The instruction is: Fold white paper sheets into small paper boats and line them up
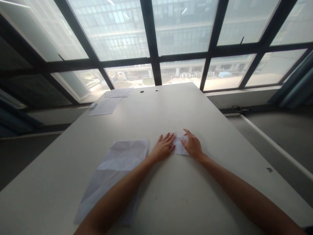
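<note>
A small folded piece of white paper lies flat on the white table between my hands. My left hand rests palm down at its left edge, fingers stretched out and pointing away from me. At the right edge is my right hand, its thumb and fingers apart and touching the paper; part of the paper is hidden under it. A larger creased sheet of white paper lies to the left, partly covered by my left forearm.
Several loose paper sheets lie at the table's far left corner. Two small round holes, one a dark grommet, are near the far edge. A small dark mark is near the right edge. Framed windows stand beyond the table.
</note>
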`<state>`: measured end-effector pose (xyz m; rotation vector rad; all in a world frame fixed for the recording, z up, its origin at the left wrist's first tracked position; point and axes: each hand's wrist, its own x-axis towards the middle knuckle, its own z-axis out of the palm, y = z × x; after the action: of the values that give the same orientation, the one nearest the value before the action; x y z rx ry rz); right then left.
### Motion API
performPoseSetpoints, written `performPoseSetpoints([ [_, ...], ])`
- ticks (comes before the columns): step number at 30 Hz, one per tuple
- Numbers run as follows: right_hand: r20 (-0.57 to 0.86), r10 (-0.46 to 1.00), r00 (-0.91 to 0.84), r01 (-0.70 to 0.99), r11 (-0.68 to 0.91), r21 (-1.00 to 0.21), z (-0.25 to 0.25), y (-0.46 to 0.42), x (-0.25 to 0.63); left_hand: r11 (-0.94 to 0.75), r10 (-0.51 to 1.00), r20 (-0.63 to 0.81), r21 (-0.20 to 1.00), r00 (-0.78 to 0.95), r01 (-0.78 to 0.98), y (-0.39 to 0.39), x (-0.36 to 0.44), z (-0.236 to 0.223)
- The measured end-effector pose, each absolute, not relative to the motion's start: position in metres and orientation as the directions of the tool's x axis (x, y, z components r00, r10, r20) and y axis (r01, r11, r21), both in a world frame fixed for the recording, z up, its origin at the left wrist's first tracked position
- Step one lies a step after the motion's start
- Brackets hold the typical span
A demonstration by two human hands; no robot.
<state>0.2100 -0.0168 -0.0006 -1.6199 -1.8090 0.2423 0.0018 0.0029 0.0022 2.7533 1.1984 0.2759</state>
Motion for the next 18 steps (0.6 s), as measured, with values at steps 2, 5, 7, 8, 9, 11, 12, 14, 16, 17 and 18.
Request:
performPoseSetpoints([
  [2, 0.4, 0.916, -0.021, 0.875, 0.21, -0.436, 0.004, -0.021, 0.208, -0.675, 0.737, 0.106, 0.165, 0.668, 0.719, 0.003, 0.002, 0.001],
  [5, 0.422, 0.892, -0.16, 0.9, 0.307, -0.308, 0.007, -0.026, 0.2, -0.676, 0.737, 0.097, 0.14, 0.669, 0.724, 0.003, 0.003, 0.0],
  [7, 0.362, 0.884, -0.294, 0.875, 0.401, -0.269, 0.005, -0.028, 0.194, -0.675, 0.738, 0.092, 0.134, 0.669, 0.726, 0.003, 0.004, 0.001],
  [8, 0.316, 0.884, -0.345, 0.865, 0.43, -0.259, 0.003, -0.029, 0.191, -0.674, 0.738, 0.09, 0.133, 0.669, 0.726, 0.003, 0.004, 0.001],
  [9, 0.267, 0.886, -0.379, 0.86, 0.444, -0.252, 0.001, -0.03, 0.188, -0.674, 0.739, 0.088, 0.133, 0.668, 0.727, 0.003, 0.004, 0.001],
  [11, 0.195, 0.893, -0.406, 0.863, 0.445, -0.24, -0.003, -0.032, 0.187, -0.673, 0.739, 0.082, 0.13, 0.668, 0.728, 0.003, 0.004, 0.001],
  [12, 0.176, 0.897, -0.405, 0.868, 0.438, -0.234, -0.005, -0.033, 0.187, -0.674, 0.739, 0.08, 0.126, 0.67, 0.728, 0.003, 0.004, 0.001],
  [14, 0.163, 0.91, -0.382, 0.884, 0.411, -0.222, -0.007, -0.034, 0.191, -0.676, 0.737, 0.077, 0.12, 0.672, 0.727, 0.003, 0.003, 0.001],
  [16, 0.154, 0.923, -0.352, 0.901, 0.379, -0.212, -0.009, -0.034, 0.197, -0.674, 0.739, 0.073, 0.116, 0.67, 0.73, 0.004, 0.001, 0.001],
  [17, 0.146, 0.929, -0.339, 0.908, 0.364, -0.207, -0.01, -0.034, 0.2, -0.669, 0.742, 0.069, 0.115, 0.666, 0.734, 0.004, 0.0, 0.002],
  [18, 0.139, 0.935, -0.326, 0.915, 0.349, -0.203, -0.011, -0.034, 0.203, -0.663, 0.748, 0.065, 0.114, 0.66, 0.74, 0.004, -0.002, 0.002],
])
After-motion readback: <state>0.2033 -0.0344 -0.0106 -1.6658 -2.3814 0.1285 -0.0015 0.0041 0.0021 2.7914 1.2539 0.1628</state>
